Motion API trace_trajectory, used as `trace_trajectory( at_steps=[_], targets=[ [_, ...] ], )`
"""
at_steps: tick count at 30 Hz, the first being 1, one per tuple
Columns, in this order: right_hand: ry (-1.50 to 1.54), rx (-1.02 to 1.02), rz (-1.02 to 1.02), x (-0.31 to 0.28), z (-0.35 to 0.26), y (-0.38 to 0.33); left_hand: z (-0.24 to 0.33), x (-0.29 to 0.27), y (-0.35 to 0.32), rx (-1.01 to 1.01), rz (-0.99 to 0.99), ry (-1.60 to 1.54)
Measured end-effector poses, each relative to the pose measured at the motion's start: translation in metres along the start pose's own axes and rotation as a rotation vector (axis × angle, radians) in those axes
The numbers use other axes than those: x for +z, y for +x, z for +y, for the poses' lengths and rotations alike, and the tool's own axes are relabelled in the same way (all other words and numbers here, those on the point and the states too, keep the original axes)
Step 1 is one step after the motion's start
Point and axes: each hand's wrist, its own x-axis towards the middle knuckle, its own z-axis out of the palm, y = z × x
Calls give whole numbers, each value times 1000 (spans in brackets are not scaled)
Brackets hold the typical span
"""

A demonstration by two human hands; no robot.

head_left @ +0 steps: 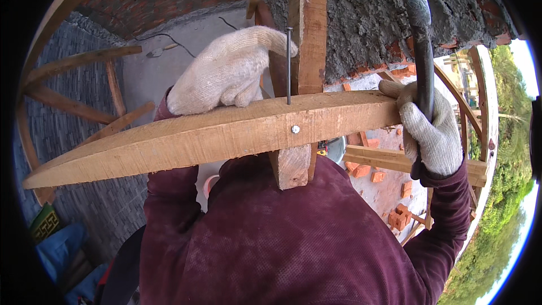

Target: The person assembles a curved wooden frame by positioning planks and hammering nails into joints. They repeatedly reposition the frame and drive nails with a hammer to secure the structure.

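A long wooden beam (pixel 186 133) lies crosswise in front of me, its left end tapering. A long nail (pixel 289 68) stands upright in its top edge, and a nail head (pixel 295 129) shows flush on its near face. My left hand (pixel 228 68), in a knit work glove, is over the beam's far edge. Its index finger stretches out behind the nail, seemingly touching it; the other fingers are loosely bent. At the beam's right end, my gloved right hand (pixel 432 130) grips a dark hammer (pixel 423 56) with its head up. The right thumb reaches to the beam.
Behind the beam runs an upright timber (pixel 313 28); a wood block end (pixel 293 169) juts out below. Rough mortared brickwork (pixel 367 17) rises at the back right. Timber bracing (pixel 73 101) stands at left. Broken bricks (pixel 400 216) lie far below at right.
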Motion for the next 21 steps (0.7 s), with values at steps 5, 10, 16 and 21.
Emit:
trace_trajectory(
  at_steps=[5, 10, 16, 21],
  targets=[
    [-82, -86, -101, -3, -2, 15, 0, 2, 12, 94, 39, 412],
    [-189, -2, -90, -4, -24, 9, 12, 17, 10, -149, 77, 131],
    [-252, -9, -39, -32, -95, -3, 8, 19, 7, -178, -65, 147],
    [-521, -26, -192, -26, -102, 5, -2, 22, 4, -209, -38, 108]
  ],
)
